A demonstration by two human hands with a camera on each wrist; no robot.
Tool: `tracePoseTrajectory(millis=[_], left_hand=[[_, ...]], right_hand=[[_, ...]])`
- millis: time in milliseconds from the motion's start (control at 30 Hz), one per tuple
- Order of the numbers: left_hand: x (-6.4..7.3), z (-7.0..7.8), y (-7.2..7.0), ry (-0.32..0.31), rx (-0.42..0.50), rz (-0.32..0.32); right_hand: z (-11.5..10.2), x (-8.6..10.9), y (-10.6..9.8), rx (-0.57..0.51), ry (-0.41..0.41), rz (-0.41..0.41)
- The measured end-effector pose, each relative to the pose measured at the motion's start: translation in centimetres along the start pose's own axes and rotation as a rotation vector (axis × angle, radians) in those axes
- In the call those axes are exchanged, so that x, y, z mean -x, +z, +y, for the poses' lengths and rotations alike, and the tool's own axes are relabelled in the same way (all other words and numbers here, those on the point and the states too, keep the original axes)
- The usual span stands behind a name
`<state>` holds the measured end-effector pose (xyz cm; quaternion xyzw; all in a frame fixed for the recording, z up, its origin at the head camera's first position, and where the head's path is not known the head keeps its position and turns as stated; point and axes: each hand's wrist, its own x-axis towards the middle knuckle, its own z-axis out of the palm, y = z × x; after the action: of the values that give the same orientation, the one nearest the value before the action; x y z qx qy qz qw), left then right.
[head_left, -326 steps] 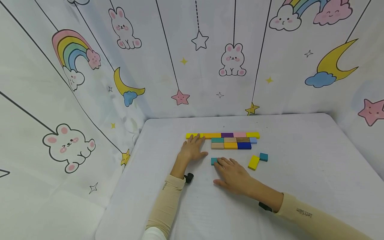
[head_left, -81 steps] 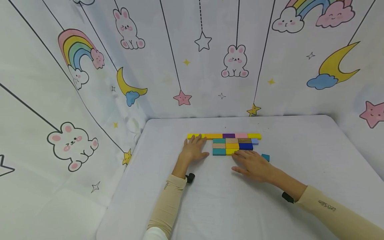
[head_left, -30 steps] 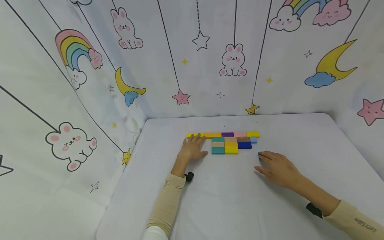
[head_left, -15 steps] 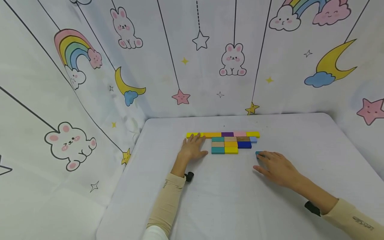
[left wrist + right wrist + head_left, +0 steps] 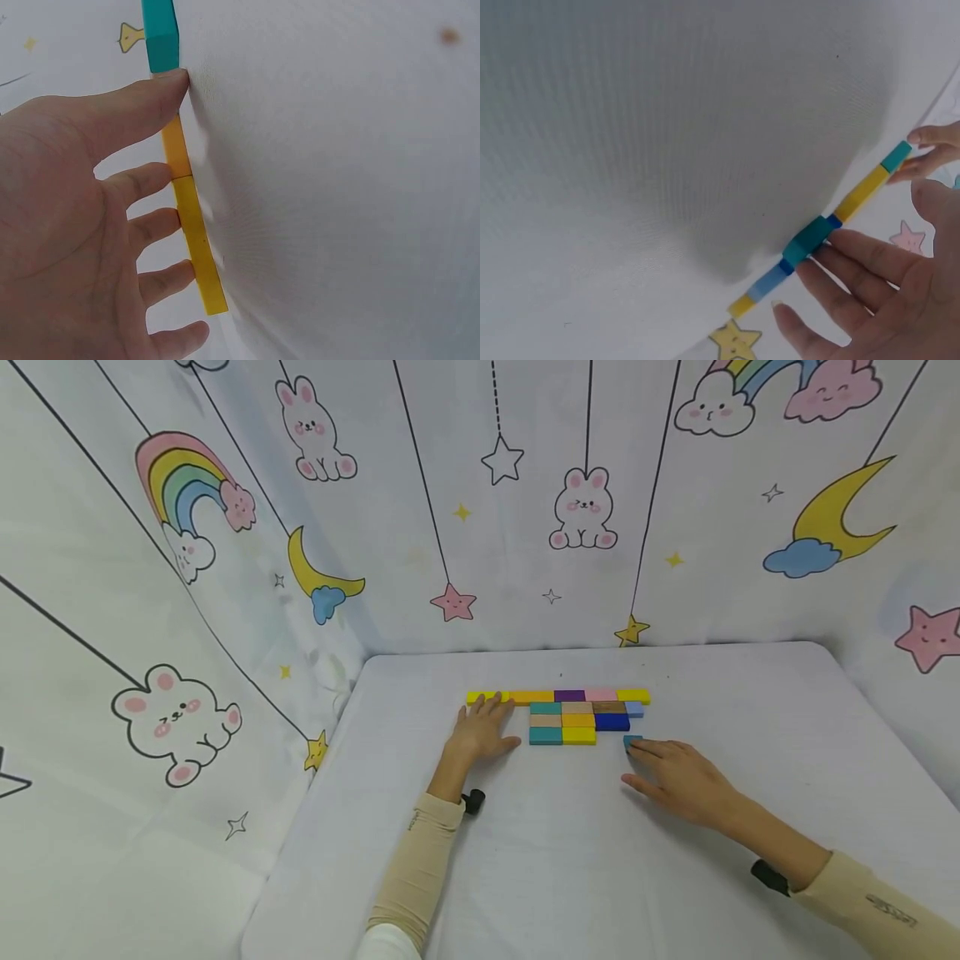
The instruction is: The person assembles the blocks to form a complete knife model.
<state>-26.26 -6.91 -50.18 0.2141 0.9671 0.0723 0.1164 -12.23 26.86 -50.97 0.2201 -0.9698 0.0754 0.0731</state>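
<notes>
My left hand [image 5: 477,732] lies with fingers spread, its fingertips touching the yellow block [image 5: 483,697] at the left end of the back row. In the left wrist view the fingers [image 5: 157,225] are straight along that row. My right hand [image 5: 686,782] reaches in from the right, its fairly straight fingertips on a small teal block [image 5: 632,741], thumb held apart. This block stands just right of and in front of the dark blue block [image 5: 612,722]. A gap separates it from the yellow block [image 5: 579,736] in the front row, which sits beside another teal block [image 5: 545,736].
Behind are rows of flat coloured blocks, including orange [image 5: 532,697], purple [image 5: 569,696], pink [image 5: 600,695] and light blue [image 5: 633,709]. All lie on a white-covered table [image 5: 555,860]. A patterned white curtain [image 5: 510,543] hangs behind and at the sides.
Earlier, a teal and a yellow block moved into the front row. My right hand then went right to the remaining teal block and has slid it leftward. My left hand has stayed put.
</notes>
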Motion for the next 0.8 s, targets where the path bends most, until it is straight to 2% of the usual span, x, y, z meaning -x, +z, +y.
tracePoseTrajectory(millis=[367, 800], left_hand=[[-0.3, -0.2, 0.2, -0.006, -0.023, 0.002], [-0.5, -0.3, 0.4, -0.012, -0.007, -0.005]], right_hand=[[-0.3, -0.9, 0.3, 0.003, -0.023, -0.025], [-0.6, -1.8, 0.4, -0.021, -0.053, -0.049]])
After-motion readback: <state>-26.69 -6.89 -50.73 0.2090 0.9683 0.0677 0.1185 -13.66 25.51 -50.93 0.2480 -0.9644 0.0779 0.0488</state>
